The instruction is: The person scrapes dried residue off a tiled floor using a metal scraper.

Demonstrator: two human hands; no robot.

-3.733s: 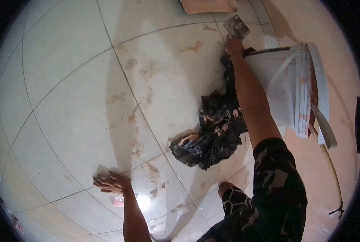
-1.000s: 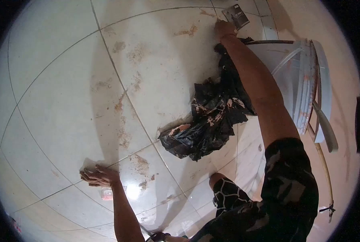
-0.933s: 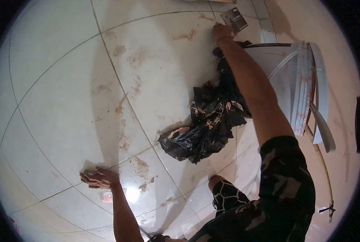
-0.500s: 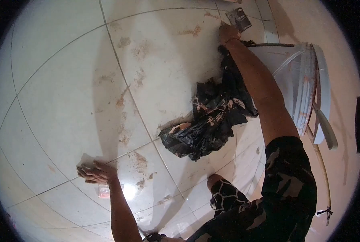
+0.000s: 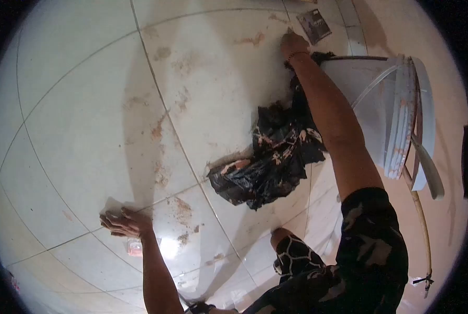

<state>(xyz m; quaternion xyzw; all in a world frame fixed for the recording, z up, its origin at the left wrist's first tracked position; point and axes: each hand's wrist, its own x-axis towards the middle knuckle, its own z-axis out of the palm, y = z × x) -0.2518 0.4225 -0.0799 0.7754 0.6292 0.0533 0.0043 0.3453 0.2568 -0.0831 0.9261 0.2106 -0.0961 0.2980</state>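
2 hands rest on our smeared tile floor (image 5: 82, 110): our left hand (image 5: 121, 223) presses a pale cloth (image 5: 110, 206), fingers spread flat; a black bag (image 5: 273, 167) lies centre; our right hand (image 5: 292, 43), fingers curled, grip unclear, reaches past the white bucket (image 5: 375, 99). Leaning so far, we risk the cloth sliding on slick tile

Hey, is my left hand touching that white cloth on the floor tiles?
Touching. The head view shows the left hand pressed flat on the white cloth, whose corner pokes out past the fingers.
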